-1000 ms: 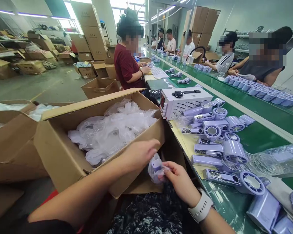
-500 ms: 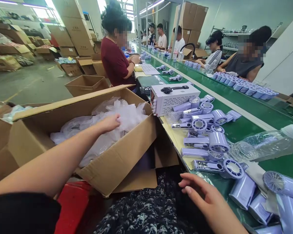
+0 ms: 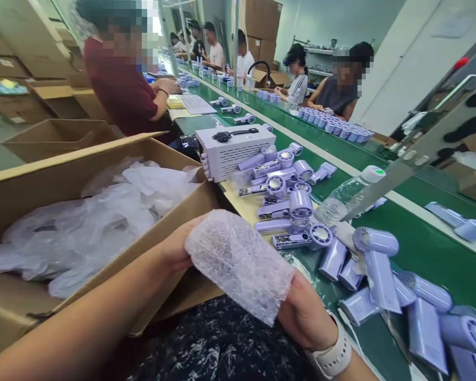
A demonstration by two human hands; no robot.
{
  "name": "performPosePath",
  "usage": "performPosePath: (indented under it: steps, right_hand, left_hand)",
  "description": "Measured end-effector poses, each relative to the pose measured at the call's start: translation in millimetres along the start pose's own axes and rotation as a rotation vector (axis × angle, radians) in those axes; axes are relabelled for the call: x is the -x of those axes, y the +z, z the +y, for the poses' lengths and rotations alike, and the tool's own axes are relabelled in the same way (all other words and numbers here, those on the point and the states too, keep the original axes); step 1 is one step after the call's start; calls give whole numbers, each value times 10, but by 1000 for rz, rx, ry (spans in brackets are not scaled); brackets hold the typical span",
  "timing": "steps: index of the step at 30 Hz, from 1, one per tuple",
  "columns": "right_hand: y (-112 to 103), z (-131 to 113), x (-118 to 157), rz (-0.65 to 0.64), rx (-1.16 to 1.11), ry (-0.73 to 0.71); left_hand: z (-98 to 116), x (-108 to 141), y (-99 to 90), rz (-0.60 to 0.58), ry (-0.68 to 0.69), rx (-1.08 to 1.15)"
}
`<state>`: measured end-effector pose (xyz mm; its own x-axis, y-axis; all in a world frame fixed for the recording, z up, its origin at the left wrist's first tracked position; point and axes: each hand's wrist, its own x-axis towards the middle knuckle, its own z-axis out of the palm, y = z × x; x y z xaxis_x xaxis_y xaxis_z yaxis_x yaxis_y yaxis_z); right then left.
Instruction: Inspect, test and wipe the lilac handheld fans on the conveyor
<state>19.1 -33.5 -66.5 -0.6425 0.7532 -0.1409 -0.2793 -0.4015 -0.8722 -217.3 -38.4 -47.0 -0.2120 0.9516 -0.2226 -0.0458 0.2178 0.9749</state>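
Observation:
A translucent bubble wrap bag (image 3: pixel 240 262) is stretched between my two hands above my lap. My left hand (image 3: pixel 180 243) grips its left end, the fingers partly hidden behind the plastic. At the right end, my right hand (image 3: pixel 307 312) is closed on the edge, with a white watch (image 3: pixel 333 352) on that wrist. To the left, a cardboard box (image 3: pixel 174 222) holds a heap of similar white plastic bags (image 3: pixel 103 222). Several purple handheld fans (image 3: pixel 299 203) lie in a pile on the bench to the right.
A white power supply box (image 3: pixel 234 151) stands on the green conveyor bench (image 3: pixel 416 235). Beside the fans lies a clear bottle (image 3: pixel 341 196). A metal post (image 3: pixel 396 174) rises at the right. A person in a dark red top (image 3: pixel 119 90) works ahead; others sit across.
My left hand has come out of the box with a bubble wrap bag. My right hand has closed on its other end. The view has turned to the right.

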Motion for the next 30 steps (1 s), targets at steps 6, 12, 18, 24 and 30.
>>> performPosePath:
  steps: [6, 12, 18, 24, 30]
  right_hand:
    - [-69, -22, 13, 77, 261, 9]
    - [-88, 229, -103, 375, 665, -64]
    - [11, 86, -170, 266, 919, -74]
    - [-316, -162, -259, 471, 1287, 44]
    - [-456, -160, -212, 545, 1640, 133]
  left_hand:
    - [24, -180, 5, -335, -93, -113]
    - [75, -86, -37, 302, 424, -829]
    - [-188, 176, 335, -541, 19, -385]
    - [-192, 73, 216, -317, 86, -580]
    - [-171, 79, 348, -306, 65, -706]
